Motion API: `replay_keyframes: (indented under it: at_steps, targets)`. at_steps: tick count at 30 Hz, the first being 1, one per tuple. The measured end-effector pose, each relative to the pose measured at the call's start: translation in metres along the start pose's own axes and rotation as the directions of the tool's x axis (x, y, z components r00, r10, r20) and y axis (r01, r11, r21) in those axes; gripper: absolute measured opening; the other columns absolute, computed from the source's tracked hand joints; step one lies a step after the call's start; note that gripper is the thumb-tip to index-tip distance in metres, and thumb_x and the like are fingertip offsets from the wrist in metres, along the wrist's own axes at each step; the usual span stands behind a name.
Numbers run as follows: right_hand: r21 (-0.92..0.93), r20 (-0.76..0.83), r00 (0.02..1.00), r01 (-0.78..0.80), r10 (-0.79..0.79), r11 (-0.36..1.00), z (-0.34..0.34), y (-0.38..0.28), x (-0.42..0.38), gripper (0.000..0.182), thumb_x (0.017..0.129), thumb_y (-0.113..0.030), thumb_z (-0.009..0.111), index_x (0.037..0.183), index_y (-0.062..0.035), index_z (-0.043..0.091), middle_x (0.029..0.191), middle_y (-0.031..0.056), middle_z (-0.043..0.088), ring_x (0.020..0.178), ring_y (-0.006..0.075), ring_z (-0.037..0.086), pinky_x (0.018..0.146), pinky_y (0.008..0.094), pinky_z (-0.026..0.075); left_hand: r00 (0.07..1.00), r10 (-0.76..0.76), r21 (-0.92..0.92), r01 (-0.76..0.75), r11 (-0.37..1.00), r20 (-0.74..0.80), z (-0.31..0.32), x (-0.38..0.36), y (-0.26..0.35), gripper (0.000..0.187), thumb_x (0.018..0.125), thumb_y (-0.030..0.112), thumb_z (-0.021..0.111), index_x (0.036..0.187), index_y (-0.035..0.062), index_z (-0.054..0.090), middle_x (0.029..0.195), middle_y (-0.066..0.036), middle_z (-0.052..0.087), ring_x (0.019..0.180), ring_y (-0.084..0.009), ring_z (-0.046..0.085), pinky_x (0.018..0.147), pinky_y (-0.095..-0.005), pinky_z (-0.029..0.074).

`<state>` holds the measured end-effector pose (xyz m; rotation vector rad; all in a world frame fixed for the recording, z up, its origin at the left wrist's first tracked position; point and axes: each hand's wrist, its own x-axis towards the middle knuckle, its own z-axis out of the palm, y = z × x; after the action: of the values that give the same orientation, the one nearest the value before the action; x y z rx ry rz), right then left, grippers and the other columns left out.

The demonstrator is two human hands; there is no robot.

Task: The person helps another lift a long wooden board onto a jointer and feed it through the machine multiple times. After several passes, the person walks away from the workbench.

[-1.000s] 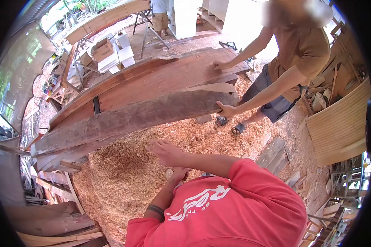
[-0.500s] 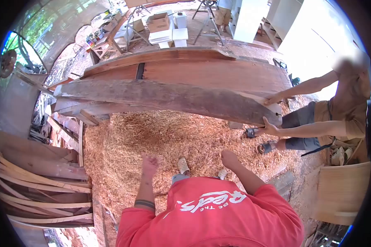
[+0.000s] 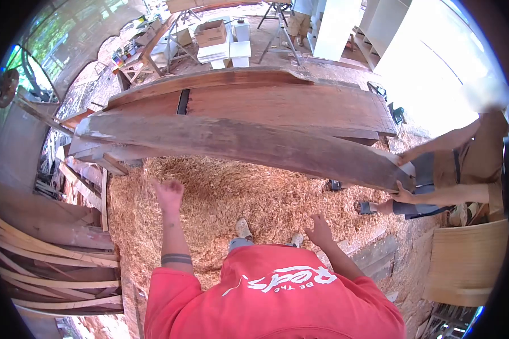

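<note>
My left hand [image 3: 169, 195] is raised over the wood shavings, its fingers partly spread and nothing in it. Lower and to the right, my right hand [image 3: 320, 230] hangs empty in the air with its fingers apart. Neither hand touches the long dark plank [image 3: 237, 138] in front of me. A co-worker [image 3: 486, 164] at the right grips the plank's right end with both hands. The plank's left end lies on the work surface, beside a wide reddish board [image 3: 277, 107].
Wood shavings [image 3: 209, 220] cover the floor around my feet. Thin curved strips [image 3: 51, 254] are stacked at the left. A wooden panel [image 3: 464, 265] stands at the lower right. Farther back are white boxes [image 3: 240, 53], trestles and another person [image 3: 300, 22].
The plank's right end has moved right and toward me with the co-worker. My left hand has moved left and forward; my right hand has opened and come slightly lower.
</note>
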<state>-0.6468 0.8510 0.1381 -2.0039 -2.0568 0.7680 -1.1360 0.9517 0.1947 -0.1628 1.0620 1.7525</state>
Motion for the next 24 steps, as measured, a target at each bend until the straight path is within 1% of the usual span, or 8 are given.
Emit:
replay_keyframes:
  at_steps: [3, 5, 7, 9, 13, 16, 21, 24]
  targets:
    - [0.068, -0.083, 0.977, 0.202, -0.196, 0.977, -0.038, -0.062, 0.024, 0.045, 0.070, -0.025, 0.060, 0.104, -0.0020, 0.042, 0.102, 0.0176, 0.044, 0.093, 0.0327, 0.048, 0.076, 0.0415, 0.042, 0.978, -0.139, 0.146, 0.116, 0.982, 0.156, 0.025, -0.012, -0.055, 0.042, 0.080, 0.043, 0.049, 0.086, 0.0011, 0.049, 0.056, -0.003, 0.047, 0.051, -0.0121, 0.048, 0.046, -0.0247, 0.042]
    - [0.057, -0.086, 0.963, 0.262, -0.257, 0.963, -0.060, -0.103, 0.039, 0.043, 0.071, -0.024, 0.059, 0.104, -0.0023, 0.042, 0.102, 0.0168, 0.044, 0.094, 0.0319, 0.047, 0.076, 0.0411, 0.042, 0.942, -0.255, 0.393, 0.155, 0.907, 0.217, 0.028, -0.025, -0.097, 0.037, 0.081, 0.040, 0.048, 0.080, 0.0035, 0.053, 0.052, -0.001, 0.045, 0.043, -0.0106, 0.046, 0.038, -0.0236, 0.039]
    - [0.089, -0.088, 0.925, 0.378, -0.371, 0.922, -0.071, -0.134, 0.052, 0.045, 0.071, -0.023, 0.059, 0.107, -0.0028, 0.043, 0.101, 0.0161, 0.046, 0.094, 0.0319, 0.047, 0.078, 0.0392, 0.040, 0.863, -0.484, 0.638, 0.295, 0.712, 0.142, 0.024, -0.038, -0.138, 0.031, 0.082, 0.035, 0.049, 0.082, 0.0042, 0.053, 0.052, -0.001, 0.045, 0.040, -0.0098, 0.044, 0.035, -0.0222, 0.035]
    - [0.095, -0.112, 0.872, 0.486, -0.476, 0.869, -0.073, -0.161, 0.063, 0.045, 0.071, -0.023, 0.059, 0.108, -0.0029, 0.043, 0.100, 0.0156, 0.047, 0.093, 0.0314, 0.048, 0.079, 0.0382, 0.040, 0.784, -0.579, 0.785, 0.205, 0.584, 0.226, 0.015, -0.063, -0.171, 0.026, 0.082, 0.030, 0.048, 0.082, 0.0042, 0.053, 0.050, 0.000, 0.044, 0.036, -0.0090, 0.041, 0.032, -0.0208, 0.031]
    - [0.079, -0.103, 0.791, 0.611, -0.603, 0.788, -0.077, -0.208, 0.071, 0.045, 0.071, -0.025, 0.058, 0.107, -0.0019, 0.044, 0.100, 0.0149, 0.047, 0.093, 0.0301, 0.048, 0.079, 0.0379, 0.040, 0.678, -0.727, 0.922, 0.206, 0.328, 0.107, -0.024, -0.094, -0.221, 0.028, 0.081, 0.032, 0.049, 0.081, 0.0041, 0.052, 0.046, 0.001, 0.039, 0.033, -0.0082, 0.036, 0.030, -0.0216, 0.026]
    - [0.052, -0.081, 0.725, 0.689, -0.684, 0.723, -0.074, -0.226, 0.080, 0.045, 0.073, -0.027, 0.055, 0.107, -0.0020, 0.042, 0.099, 0.0151, 0.047, 0.092, 0.0294, 0.049, 0.076, 0.0378, 0.041, 0.645, -0.764, 0.956, 0.218, 0.194, 0.008, -0.047, -0.114, -0.218, 0.031, 0.080, 0.034, 0.050, 0.079, 0.0037, 0.053, 0.044, 0.002, 0.036, 0.032, -0.0080, 0.030, 0.030, -0.0221, 0.023]
    - [-0.013, -0.035, 0.699, 0.714, -0.714, 0.700, -0.061, -0.246, 0.090, 0.039, 0.074, -0.027, 0.054, 0.102, -0.0016, 0.044, 0.093, 0.0148, 0.050, 0.088, 0.0288, 0.052, 0.072, 0.0373, 0.044, 0.607, -0.790, 0.889, 0.404, 0.214, -0.085, -0.101, -0.108, -0.193, 0.032, 0.080, 0.036, 0.050, 0.076, 0.0048, 0.052, 0.044, 0.003, 0.034, 0.032, -0.0078, 0.028, 0.032, -0.0226, 0.023]
    - [-0.097, 0.224, 0.780, 0.615, -0.585, 0.783, -0.026, -0.230, 0.114, 0.032, 0.077, -0.022, 0.047, 0.101, -0.0008, 0.047, 0.085, 0.0157, 0.055, 0.079, 0.0305, 0.055, 0.067, 0.0394, 0.045, 0.682, -0.720, 0.848, 0.451, 0.277, -0.127, -0.132, -0.089, -0.183, 0.032, 0.080, 0.039, 0.050, 0.076, 0.0072, 0.049, 0.046, 0.002, 0.037, 0.035, -0.0086, 0.033, 0.034, -0.0232, 0.029]
